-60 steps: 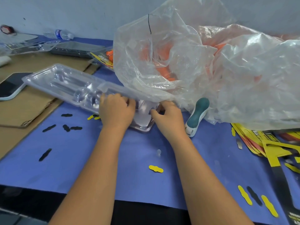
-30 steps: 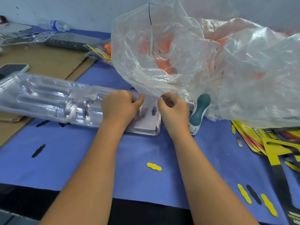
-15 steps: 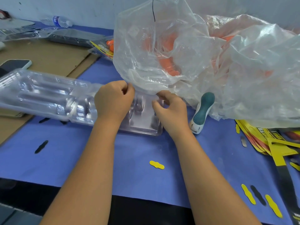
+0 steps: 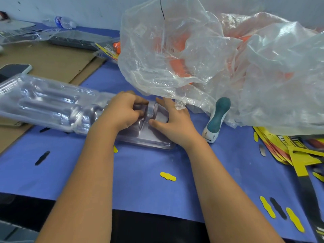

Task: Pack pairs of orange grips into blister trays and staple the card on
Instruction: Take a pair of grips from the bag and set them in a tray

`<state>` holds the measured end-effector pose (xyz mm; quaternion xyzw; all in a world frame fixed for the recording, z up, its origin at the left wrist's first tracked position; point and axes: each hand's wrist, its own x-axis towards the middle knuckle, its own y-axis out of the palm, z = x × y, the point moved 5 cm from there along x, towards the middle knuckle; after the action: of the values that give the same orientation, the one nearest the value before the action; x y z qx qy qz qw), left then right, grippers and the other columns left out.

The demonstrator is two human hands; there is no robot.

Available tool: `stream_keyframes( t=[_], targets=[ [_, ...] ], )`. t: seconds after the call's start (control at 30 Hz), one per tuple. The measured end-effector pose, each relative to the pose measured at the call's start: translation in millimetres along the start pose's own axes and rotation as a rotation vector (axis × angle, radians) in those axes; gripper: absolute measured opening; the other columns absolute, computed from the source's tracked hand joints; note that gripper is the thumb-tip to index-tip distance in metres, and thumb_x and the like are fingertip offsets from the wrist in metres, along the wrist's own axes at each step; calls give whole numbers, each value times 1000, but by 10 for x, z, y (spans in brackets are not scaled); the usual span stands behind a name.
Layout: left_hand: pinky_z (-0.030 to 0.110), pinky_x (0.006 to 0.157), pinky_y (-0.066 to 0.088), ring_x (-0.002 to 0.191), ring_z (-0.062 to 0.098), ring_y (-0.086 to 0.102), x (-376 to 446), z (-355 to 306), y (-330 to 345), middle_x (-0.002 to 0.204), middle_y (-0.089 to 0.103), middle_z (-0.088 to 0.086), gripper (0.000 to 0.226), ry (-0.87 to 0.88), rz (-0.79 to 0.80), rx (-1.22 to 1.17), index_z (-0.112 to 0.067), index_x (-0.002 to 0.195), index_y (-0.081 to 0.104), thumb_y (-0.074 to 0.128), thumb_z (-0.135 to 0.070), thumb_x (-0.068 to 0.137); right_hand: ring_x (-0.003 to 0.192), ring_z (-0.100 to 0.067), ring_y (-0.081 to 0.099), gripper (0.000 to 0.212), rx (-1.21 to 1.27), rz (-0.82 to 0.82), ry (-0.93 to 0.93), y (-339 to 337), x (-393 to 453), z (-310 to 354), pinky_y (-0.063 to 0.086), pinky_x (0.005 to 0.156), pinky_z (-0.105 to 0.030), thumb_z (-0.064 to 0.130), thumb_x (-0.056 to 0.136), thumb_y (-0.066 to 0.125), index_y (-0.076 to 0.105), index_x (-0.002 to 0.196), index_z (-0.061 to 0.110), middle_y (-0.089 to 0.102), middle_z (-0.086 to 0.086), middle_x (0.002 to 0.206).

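A long stack of clear blister trays [image 4: 43,104] lies across the blue mat, its right end between my hands. My left hand [image 4: 121,111] curls its fingers over a raised pocket of the tray and grips it. My right hand [image 4: 173,120] holds the same end from the right, thumb and fingers spread around the plastic. Orange grips [image 4: 177,67] show through a big clear plastic bag [image 4: 219,58] just behind my hands. A teal and white stapler [image 4: 216,120] lies to the right of my right hand. Yellow and black cards [image 4: 287,149] are piled at the right.
Flat cardboard [image 4: 52,62] and a phone [image 4: 14,69] lie at the left. A packed blister pack [image 4: 112,50], dark trays [image 4: 77,41] and a water bottle [image 4: 63,22] sit at the back. Small yellow and black punch-outs [image 4: 168,176] dot the blue mat [image 4: 143,181].
The tray stack slid left and turned level across the mat. Both hands moved onto the pocket at its right end, and my right hand spread out more.
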<state>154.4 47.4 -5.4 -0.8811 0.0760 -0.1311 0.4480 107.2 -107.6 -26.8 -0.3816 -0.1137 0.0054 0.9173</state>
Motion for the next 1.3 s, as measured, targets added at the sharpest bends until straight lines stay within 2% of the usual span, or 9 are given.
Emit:
stream_keyframes(
  t=[0.23,0.37,0.47,0.57,0.7,0.93,1.0,1.13,1.3],
  targets=[
    [35,83,43,95,25,55,-55,-36,-102,82,58,-5,26,144,-163,-65,-14,105,76,75,-5,80,125,-15,43,63,170,-141,22,-86,-14,59,37,106,-37,37,80,75,48,136,27,58,4,132],
    [39,79,42,87,33,55,-113,-135,-207,84,67,11,20,244,-325,-49,-7,97,77,75,-2,77,85,-1,60,29,648,-396,110,-220,-56,-20,53,78,-32,18,92,60,63,119,26,61,-2,121],
    [49,78,43,81,35,57,-165,-211,-264,81,67,13,19,322,-413,6,-6,98,77,73,-5,79,91,3,63,53,710,-465,141,-292,-63,-132,45,80,-8,-13,88,37,65,123,16,65,8,117],
    [51,78,43,78,33,60,-194,-253,-287,80,67,11,20,355,-486,76,-11,100,77,72,-8,81,102,-10,64,73,617,-384,79,-268,-44,-97,46,77,-7,-21,84,32,53,133,28,60,14,119],
    [55,75,48,81,34,64,-203,-285,-309,86,70,13,20,398,-521,44,-6,99,76,72,-4,79,106,-3,64,73,606,-351,-2,-300,-48,-110,51,87,-17,-12,89,55,44,128,49,60,15,121],
    [53,86,49,95,29,68,-234,-263,-294,98,74,7,17,323,-639,14,-7,97,76,72,-10,80,111,-18,57,22,409,-427,-90,-337,-25,-104,49,95,-32,8,89,69,74,110,12,55,-1,114],
    [50,85,49,93,31,67,-271,-300,-329,95,74,8,17,303,-713,17,-8,97,75,64,-9,84,105,-23,58,13,358,-516,-103,-367,-12,-113,51,91,-35,5,87,70,77,97,10,50,-11,113],
    [31,83,45,85,31,63,-393,-517,-392,93,72,7,20,386,-803,-3,-7,98,73,55,-9,90,97,-10,49,11,297,-586,-33,-393,-21,-166,40,76,-3,4,88,67,75,90,11,50,-3,104],
    [33,69,46,70,31,59,-631,-983,-268,81,69,10,20,663,-830,28,-3,88,73,53,-5,89,53,-1,54,25,441,-657,135,-420,-12,-278,48,54,-27,17,96,61,62,83,-4,59,1,78]
  ],
)
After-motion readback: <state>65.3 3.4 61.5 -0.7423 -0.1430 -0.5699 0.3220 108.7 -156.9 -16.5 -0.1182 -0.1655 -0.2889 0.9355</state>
